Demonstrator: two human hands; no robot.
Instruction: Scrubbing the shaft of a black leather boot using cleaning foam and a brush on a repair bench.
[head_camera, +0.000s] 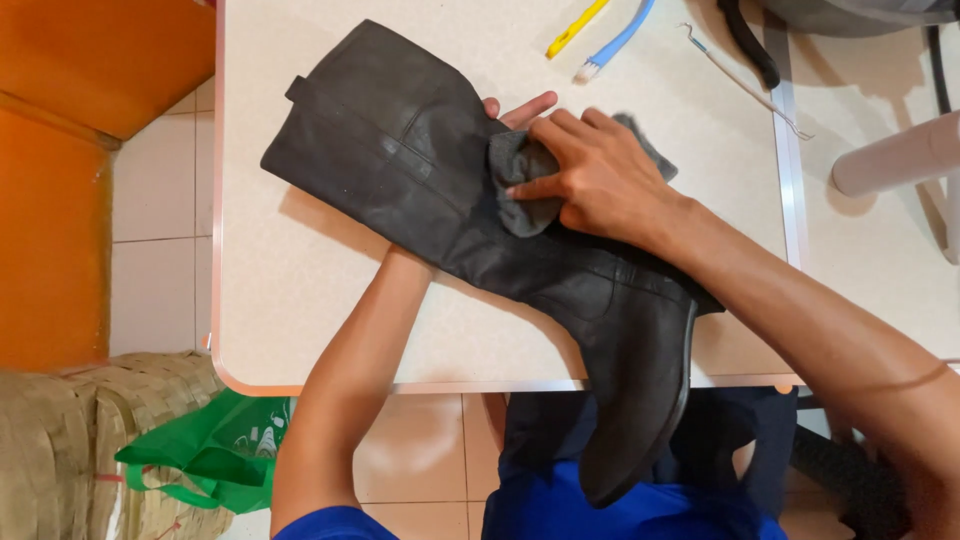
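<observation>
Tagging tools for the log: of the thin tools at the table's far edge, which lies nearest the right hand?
The blue-handled brush: its bristle end lies just beyond the right hand. The yellow tool sits further left, the thin wire hook further right.

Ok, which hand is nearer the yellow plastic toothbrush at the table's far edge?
Right. The right hand presses a grey cloth on the boot, below the yellow plastic toothbrush; the left hand is mostly hidden under the boot.

Boot (560, 270) — matt dark leather; cloth (520, 190) soft grey fabric; table (300, 300) — smooth speckled laminate.

Table (300, 300): boot (420, 170), perhaps brushes (600, 30).
</observation>
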